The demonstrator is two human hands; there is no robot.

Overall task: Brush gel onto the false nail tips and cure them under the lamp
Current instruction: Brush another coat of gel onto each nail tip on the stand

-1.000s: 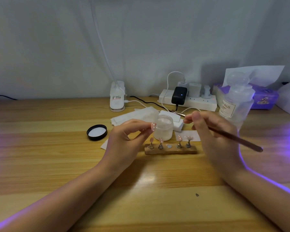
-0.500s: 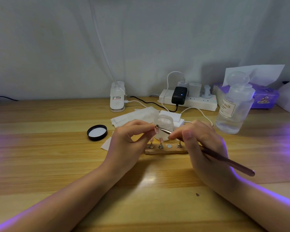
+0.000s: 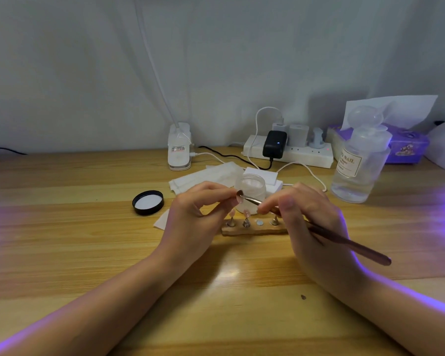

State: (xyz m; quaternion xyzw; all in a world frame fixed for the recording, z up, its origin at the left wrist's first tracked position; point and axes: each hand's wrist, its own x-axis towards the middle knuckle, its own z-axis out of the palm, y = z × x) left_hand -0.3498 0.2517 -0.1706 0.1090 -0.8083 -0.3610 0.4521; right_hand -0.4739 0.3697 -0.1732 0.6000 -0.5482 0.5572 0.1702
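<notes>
Wooden stand's (image 3: pixel 252 230) right end — hand-hidden

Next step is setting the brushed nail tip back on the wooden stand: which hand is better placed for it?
Left. The left hand already pinches the nail tip just above the wooden stand, whose bare middle spot is in view. The right hand is occupied gripping the brush.

Wooden table (image 3: pixel 62 240); black lid (image 3: pixel 148 202) lying inside-up, left of centre. White wipes (image 3: pixel 206 177) behind it. Clip lamp base (image 3: pixel 179 147) and power strip (image 3: pixel 288 151) with black adapter (image 3: pixel 274 144) against the wall. Clear bottle (image 3: pixel 357 165) before purple tissue box (image 3: pixel 406 146), right.
</notes>
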